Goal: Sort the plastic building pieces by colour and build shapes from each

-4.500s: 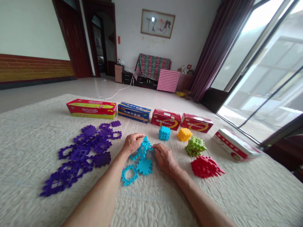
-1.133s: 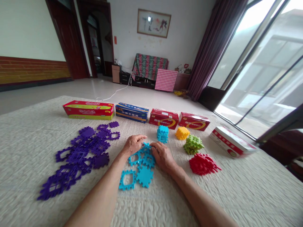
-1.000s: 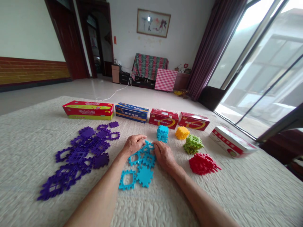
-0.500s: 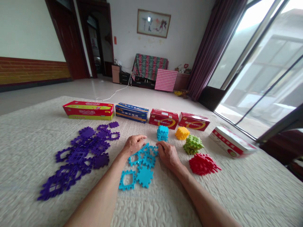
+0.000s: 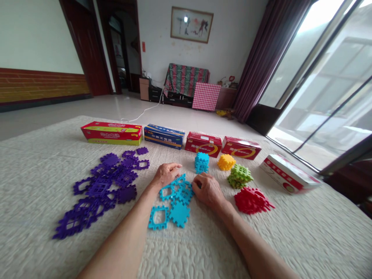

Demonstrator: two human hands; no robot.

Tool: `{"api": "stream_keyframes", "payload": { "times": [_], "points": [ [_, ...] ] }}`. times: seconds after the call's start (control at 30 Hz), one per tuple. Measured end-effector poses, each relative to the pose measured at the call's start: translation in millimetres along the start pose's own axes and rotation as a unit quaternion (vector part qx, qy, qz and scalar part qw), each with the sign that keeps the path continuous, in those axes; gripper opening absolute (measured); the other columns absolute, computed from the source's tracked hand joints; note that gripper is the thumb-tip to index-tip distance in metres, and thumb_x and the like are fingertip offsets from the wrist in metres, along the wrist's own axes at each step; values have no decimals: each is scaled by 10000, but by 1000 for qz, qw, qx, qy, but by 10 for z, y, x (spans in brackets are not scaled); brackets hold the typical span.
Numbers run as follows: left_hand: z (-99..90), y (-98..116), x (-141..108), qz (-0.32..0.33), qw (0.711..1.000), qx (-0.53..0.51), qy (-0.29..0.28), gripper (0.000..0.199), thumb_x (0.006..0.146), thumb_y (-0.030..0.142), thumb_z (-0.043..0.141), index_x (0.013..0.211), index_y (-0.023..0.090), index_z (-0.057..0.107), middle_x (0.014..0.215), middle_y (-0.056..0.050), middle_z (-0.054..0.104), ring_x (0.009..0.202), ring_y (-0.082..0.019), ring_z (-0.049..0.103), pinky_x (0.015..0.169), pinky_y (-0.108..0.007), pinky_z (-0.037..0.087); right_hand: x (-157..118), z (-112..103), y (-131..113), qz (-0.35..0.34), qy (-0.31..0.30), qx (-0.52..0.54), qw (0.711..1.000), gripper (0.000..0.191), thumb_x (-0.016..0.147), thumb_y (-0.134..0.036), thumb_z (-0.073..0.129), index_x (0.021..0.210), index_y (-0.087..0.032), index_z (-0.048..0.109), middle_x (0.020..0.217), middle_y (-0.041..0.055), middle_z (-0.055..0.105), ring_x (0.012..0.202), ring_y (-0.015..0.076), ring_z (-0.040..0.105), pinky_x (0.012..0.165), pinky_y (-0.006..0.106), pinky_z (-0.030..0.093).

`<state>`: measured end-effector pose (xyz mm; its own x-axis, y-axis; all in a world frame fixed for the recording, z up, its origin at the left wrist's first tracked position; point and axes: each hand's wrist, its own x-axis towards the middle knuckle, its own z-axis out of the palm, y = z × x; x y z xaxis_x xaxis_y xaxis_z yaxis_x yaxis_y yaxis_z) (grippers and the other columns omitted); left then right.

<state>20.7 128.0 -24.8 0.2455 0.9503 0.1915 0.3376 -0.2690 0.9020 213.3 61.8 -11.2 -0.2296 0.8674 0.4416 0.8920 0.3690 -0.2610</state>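
Between my hands lie several light-blue interlocking plastic tiles [image 5: 179,214] with notched edges, some solid and some with a window opening. My left hand [image 5: 167,174] rests at the far left of this group, fingers bent and pressed together, its fingertips close to the upper tiles. At the group's right edge is my right hand [image 5: 207,189], its fingers curled into a loose fist beside the tiles. What either hand holds, if anything, is hidden under the fingers. Just beyond them stands a light-blue stack of tiles [image 5: 201,162].
Purple tiles [image 5: 100,188] spread on the left. Yellow [image 5: 226,162], green [image 5: 240,176] and red tile piles [image 5: 252,200] sit on the right. Behind stand a red-yellow box [image 5: 112,133], a blue box [image 5: 164,136], two red boxes [image 5: 203,144] and a white-red box [image 5: 290,174].
My right hand's fingers have curled in and drawn back slightly from the upper right light-blue tiles. My left hand stays nearly in place. The camera view has shifted a little.
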Motion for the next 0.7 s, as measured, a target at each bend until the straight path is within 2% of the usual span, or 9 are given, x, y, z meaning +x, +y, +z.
{"api": "stream_keyframes", "payload": {
  "times": [0.17, 0.23, 0.33, 0.43, 0.53, 0.7],
  "points": [
    [-40, 25, 10, -30, 998, -49, 34, 393, 723, 307, 523, 1028, 125, 690, 695, -21, 706, 443, -88, 472, 461, -214, 377, 13, -72, -32, -11, -46, 11, 999, 193, 846, -222, 513, 714, -189, 649, 720, 21, 618, 712, 136, 557, 682, 244, 362],
    [-55, 34, 11, -40, 996, -68, 45, 410, 712, 308, 525, 1039, 119, 684, 706, -25, 706, 424, -77, 423, 441, -213, 341, 22, -130, -62, -9, -44, 6, 999, 150, 835, -238, 540, 813, -192, 681, 803, 43, 636, 782, 160, 571, 739, 271, 376],
    [-63, 30, 11, -39, 994, -82, 52, 417, 709, 313, 529, 1042, 115, 682, 708, -32, 702, 447, -82, 429, 447, -213, 330, 26, -219, -156, -14, -55, 34, 998, 183, 812, -244, 571, 949, -184, 676, 884, 64, 632, 792, 166, 574, 745, 280, 397],
    [-56, 11, 15, -36, 995, -81, 47, 409, 710, 317, 535, 1035, 119, 685, 703, -32, 698, 467, -90, 446, 466, -216, 341, 8, -265, -299, -33, -116, 77, 990, 137, 793, -250, 585, 882, -180, 662, 823, 44, 615, 736, 144, 569, 708, 256, 409],
    [-46, -4, 20, -33, 996, -75, 47, 401, 712, 320, 536, 1032, 129, 687, 699, -23, 697, 462, -90, 439, 475, -220, 348, -27, -255, -428, -30, -158, 69, 985, 162, 751, -305, 632, 854, -181, 645, 845, 45, 602, 768, 159, 571, 714, 265, 413],
    [-43, -5, 27, -23, 996, -74, 51, 389, 715, 320, 540, 1020, 128, 688, 678, -15, 691, 488, -101, 470, 511, -225, 379, -63, -211, -504, 5, -167, 64, 984, 274, 731, -335, 650, 951, -172, 641, 912, 74, 599, 843, 188, 572, 752, 286, 422]
  ]
}}
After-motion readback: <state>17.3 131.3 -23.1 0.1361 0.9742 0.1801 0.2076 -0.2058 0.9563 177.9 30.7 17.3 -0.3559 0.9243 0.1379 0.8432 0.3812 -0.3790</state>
